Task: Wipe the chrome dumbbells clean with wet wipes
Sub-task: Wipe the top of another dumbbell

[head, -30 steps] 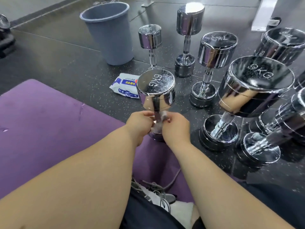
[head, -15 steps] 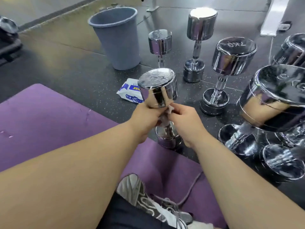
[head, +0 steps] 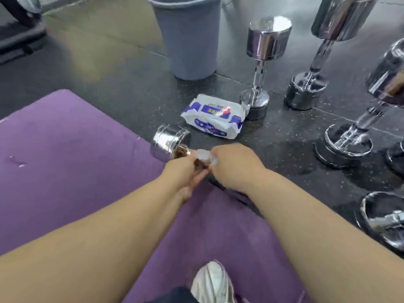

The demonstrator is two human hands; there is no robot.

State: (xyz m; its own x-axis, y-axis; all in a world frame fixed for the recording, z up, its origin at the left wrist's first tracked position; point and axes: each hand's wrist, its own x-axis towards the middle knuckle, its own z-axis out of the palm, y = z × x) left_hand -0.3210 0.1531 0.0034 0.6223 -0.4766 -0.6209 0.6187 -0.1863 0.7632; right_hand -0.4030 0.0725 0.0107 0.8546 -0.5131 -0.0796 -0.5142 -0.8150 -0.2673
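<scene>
Dumbbell (head: pixel 170 142) is leaning at the purple mat's (head: pixel 65 149) far edge, pointing far-left. Left hand (head: pixel 183 171) is gripping its bar; right hand (head: pixel 237 167) is squeezing a wipe (head: pixel 205 158).

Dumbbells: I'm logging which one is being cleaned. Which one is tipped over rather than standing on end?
The small dumbbell held by the left hand and right hand at the purple mat's edge: it leans sideways; the others stand upright.

Both bare forearms converge ahead. The left hand (head: pixel 182 171) curls round the handle of a shiny chrome dumbbell (head: pixel 169 142); the right hand (head: pixel 237 165) clamps a crumpled white wet wipe (head: pixel 204 157) against it.
</scene>
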